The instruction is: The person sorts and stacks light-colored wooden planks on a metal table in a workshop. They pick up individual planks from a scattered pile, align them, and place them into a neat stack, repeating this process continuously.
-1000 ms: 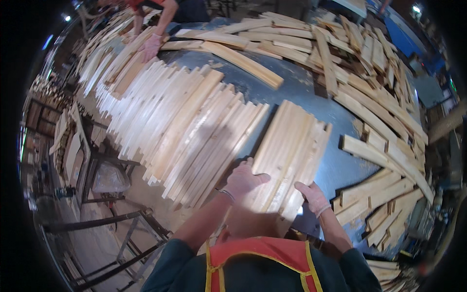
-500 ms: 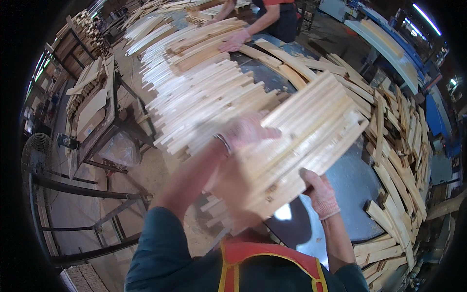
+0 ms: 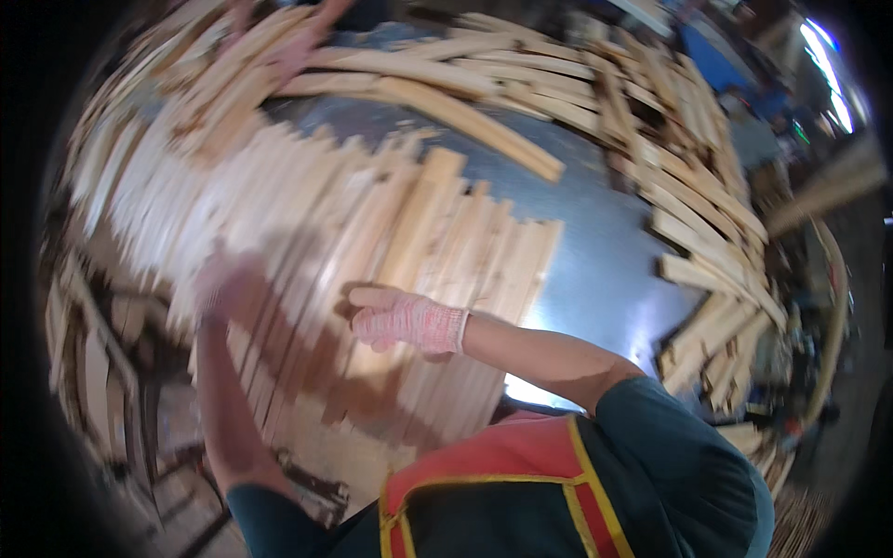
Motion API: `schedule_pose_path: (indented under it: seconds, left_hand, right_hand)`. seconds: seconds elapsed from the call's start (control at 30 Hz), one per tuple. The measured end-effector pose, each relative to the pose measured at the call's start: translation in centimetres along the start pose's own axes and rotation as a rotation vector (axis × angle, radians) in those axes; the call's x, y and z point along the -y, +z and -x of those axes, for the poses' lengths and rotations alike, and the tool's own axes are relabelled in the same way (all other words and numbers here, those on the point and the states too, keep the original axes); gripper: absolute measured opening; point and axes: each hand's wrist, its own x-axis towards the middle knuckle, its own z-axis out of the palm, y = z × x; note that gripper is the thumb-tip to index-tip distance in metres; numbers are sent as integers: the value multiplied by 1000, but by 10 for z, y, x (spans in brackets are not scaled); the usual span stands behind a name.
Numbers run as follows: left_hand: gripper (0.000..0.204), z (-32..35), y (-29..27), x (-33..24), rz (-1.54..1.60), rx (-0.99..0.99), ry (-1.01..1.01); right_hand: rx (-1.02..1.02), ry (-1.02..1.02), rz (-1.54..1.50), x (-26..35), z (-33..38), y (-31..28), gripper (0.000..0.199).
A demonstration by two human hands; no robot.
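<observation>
A batch of pale wooden slats (image 3: 465, 270) lies side by side on the grey metal table (image 3: 605, 251), joined to a long row of slats (image 3: 279, 214) running to the left. My right hand (image 3: 405, 321), in a pink knit glove, rests on the near part of the batch with the thumb held apart and nothing in it. My left hand (image 3: 228, 284), also gloved, is blurred by motion over the row of slats further left. Whether its fingers grip anything cannot be made out.
Loose slats (image 3: 707, 205) are heaped along the table's far and right edges. One long board (image 3: 465, 116) lies across the far side. Another person's hand (image 3: 298, 46) reaches onto the slats at the top left. A metal rack (image 3: 102, 372) holding more slats stands at the left.
Both hands took the slat bundle by its near end, lifted it, and it now lies flat against the row. My right hand has moved left onto it.
</observation>
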Motion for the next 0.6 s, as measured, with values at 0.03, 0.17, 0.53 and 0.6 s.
schedule_pose_path:
  seconds: [0.03,0.17,0.53,0.6]
  left_hand:
    - [67,2,18,-4,63,-195,10]
    - [75,88,47,-102,107,-478,467]
    - [71,277,113,-362,129,-13,818]
    - [66,276,125,-358,68,-170,850]
  right_hand:
    - [31,-141,-100,-15,15,-29,71]
    - [-173,-255,42,-21,98,-151,74]
    - [-1299,105,1347,-13,305,-469,81]
    - [-1252,313,1430,-2,341,-511,85]
